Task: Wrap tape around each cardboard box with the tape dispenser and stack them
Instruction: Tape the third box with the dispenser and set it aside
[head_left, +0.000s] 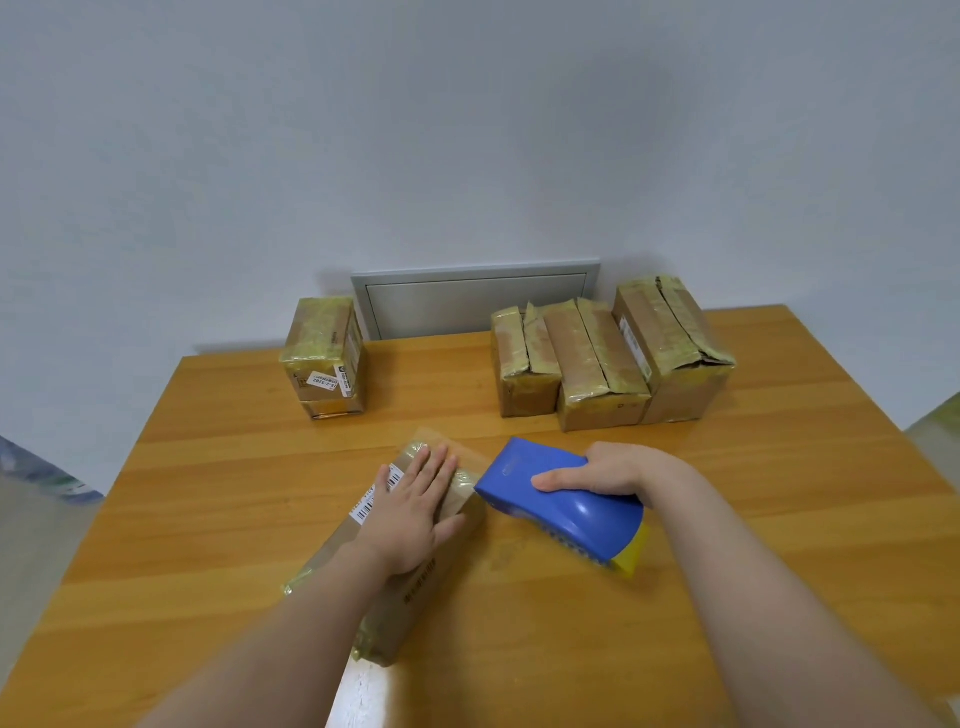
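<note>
Two grips work: the left grip, flat, pins the long brown taped cardboard box on the wooden desk, while the right grip, holding the blue plastic tape dispenser beside it, should pull taut.

Both bare forearms reach forward. The left hand lies flat, palm down, fingers straight; the right hand curls round the tape dispenser, thumb on top.

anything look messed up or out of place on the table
The rightmost box at the back stands out: its top flaps bulge, and the tape over them is wrinkled and looks torn at the near edge. The near box under the left hand lies askew to the table.
</note>
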